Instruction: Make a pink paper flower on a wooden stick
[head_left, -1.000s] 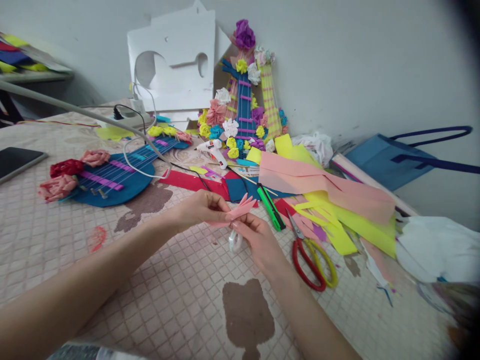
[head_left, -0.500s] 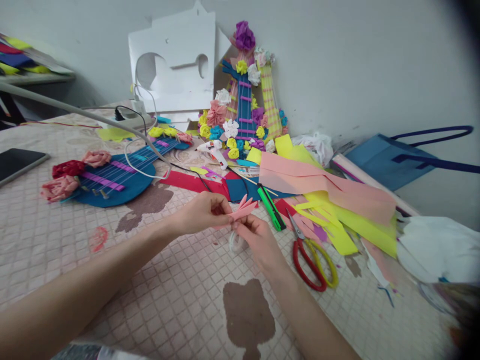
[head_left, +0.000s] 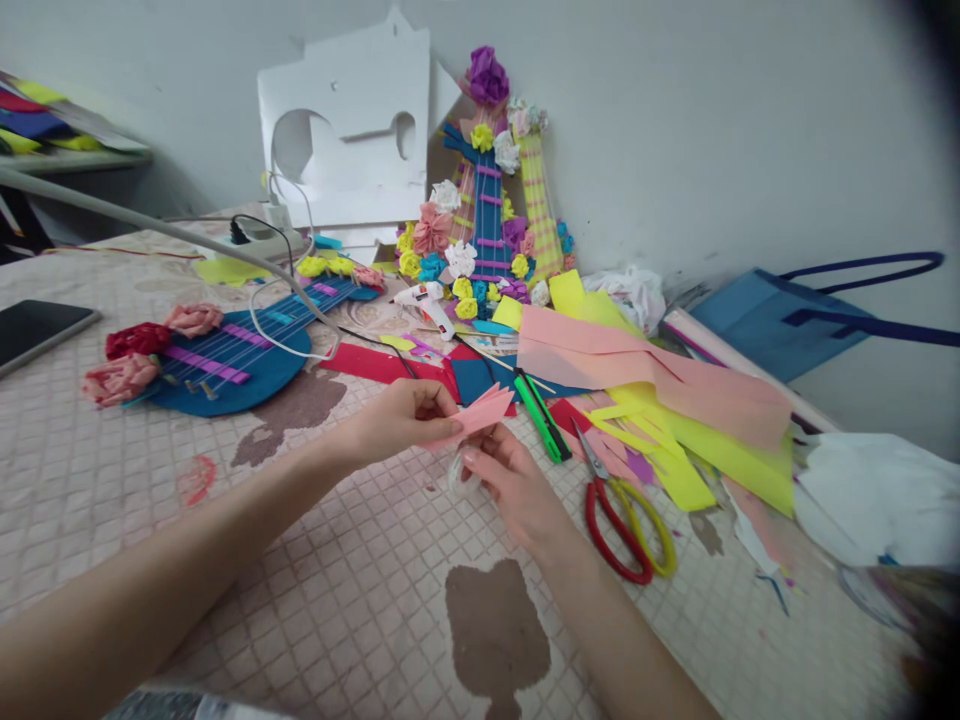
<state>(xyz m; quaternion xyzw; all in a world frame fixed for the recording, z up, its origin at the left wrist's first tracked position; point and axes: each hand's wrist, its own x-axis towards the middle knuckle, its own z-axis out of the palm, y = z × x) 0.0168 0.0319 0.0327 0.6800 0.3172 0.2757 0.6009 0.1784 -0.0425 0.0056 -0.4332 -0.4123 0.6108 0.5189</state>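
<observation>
Between the thumb and fingers of my left hand [head_left: 411, 425] is a folded strip of pink paper [head_left: 484, 408], its layered end pointing right. Just below it, my right hand [head_left: 510, 475] pinches a small whitish ring-shaped roll [head_left: 459, 482]; whether it is tape or string I cannot tell. Both hands are close together above the table. To the right of them lie a green box cutter [head_left: 541, 415] and scissors [head_left: 619, 530] with one red and one yellow handle.
A blue paper guitar [head_left: 225, 385] with paper roses lies at left, near a phone [head_left: 41, 325]. A white glue gun [head_left: 427, 302] rests behind my hands. Pink paper [head_left: 600, 350] and yellow sheets [head_left: 735, 460] spread at right. More decorated guitars [head_left: 491, 210] lean on the wall.
The pink strip's end has turned flatter, its layers now closer together. My right hand has dropped slightly away from the strip, and the whitish roll has shifted a little left and up.
</observation>
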